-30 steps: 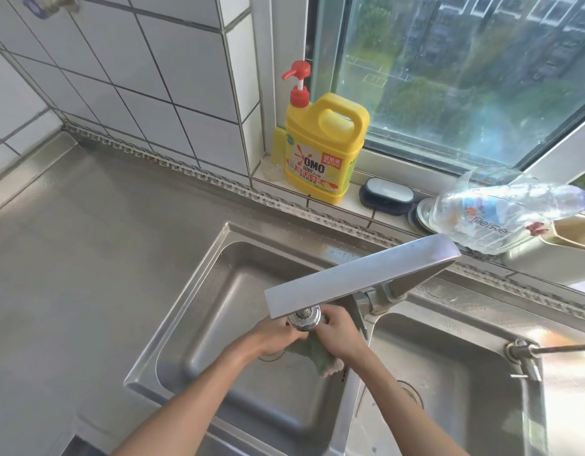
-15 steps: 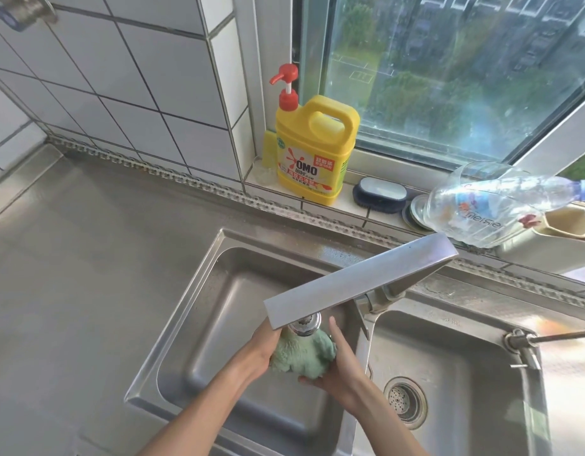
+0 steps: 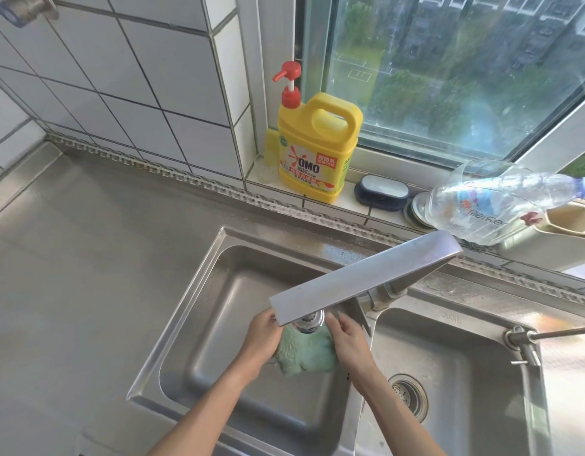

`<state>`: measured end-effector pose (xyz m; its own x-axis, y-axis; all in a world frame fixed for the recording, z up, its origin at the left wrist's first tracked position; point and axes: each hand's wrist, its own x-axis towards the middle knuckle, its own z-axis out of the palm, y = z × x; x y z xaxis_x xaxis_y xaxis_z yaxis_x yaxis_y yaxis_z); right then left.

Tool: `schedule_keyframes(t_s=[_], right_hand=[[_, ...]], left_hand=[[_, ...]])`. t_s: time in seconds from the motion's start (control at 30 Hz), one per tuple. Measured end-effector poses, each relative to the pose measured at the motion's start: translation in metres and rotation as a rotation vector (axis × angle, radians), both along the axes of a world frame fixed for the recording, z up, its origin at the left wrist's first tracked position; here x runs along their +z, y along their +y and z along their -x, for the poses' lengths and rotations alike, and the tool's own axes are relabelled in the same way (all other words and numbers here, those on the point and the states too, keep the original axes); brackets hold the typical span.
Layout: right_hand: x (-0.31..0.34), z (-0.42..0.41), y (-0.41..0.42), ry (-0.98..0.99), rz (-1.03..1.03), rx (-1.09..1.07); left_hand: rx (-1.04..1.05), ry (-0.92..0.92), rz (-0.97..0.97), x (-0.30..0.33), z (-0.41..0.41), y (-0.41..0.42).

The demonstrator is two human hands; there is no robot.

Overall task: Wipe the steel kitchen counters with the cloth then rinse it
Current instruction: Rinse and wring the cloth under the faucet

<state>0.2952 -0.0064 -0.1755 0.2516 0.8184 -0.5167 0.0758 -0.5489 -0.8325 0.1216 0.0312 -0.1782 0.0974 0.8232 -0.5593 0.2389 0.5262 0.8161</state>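
The task looks to be in its second part, the rinsing. The green cloth [image 3: 302,355] is bunched into a wet-looking lump just under the round head of the tap [image 3: 309,320], over the left basin of the sink [image 3: 192,291]. The left hand [image 3: 261,337] holds the cloth from the left side, and the right hand [image 3: 345,340] holds it from the right side, with its fingers rather straight and laid against the cloth. So both hands hold the cloth between them, close together, and the cloth is touching neither the floor of the basin nor its walls, as far as I can see.

Whether water is running from the tap I cannot tell; the flat spout hides the stream, and no clear jet shows below the head.

The counter [image 3: 87,258] to the left of the sink shows no crumbs or puddles, only a dull even shine, so I judge that the wiping is finished there. The part of the counter to the right of the sink is mostly out of view, so I cannot say anything about it.

What is left, in my judgement: to finish the rinsing, to squeeze the water out of the cloth, and to close the tap if it is open. Behind the sink, on the ledge, stand a yellow soap bottle [image 3: 317,153] and a clear plastic bottle [image 3: 488,202].
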Motion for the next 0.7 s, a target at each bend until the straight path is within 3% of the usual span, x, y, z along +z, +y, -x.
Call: schedule_keyframes(t_s=[0.1,0.27,0.4,0.57,0.7], right_hand=[[0.004,0.002,0.012,-0.073,-0.044,-0.021],[0.012,0.018,0.022,0.199,0.077,-0.023],[0.011,0.02,0.023,0.284,0.096,0.067],[0.0,0.025,0.021,0.104,0.028,-0.01],[0.0,0.029,0.018,-0.029,-0.038,-0.134]], left_hand=[[0.11,-0.105,0.087,0.006,-0.004,0.006],[0.246,-0.23,0.241,0.011,0.003,0.013],[0.242,-0.338,0.29,0.012,0.005,0.011],[0.298,0.01,0.129,0.009,-0.004,0.002],[0.329,0.042,0.089,0.009,-0.016,0.006]])
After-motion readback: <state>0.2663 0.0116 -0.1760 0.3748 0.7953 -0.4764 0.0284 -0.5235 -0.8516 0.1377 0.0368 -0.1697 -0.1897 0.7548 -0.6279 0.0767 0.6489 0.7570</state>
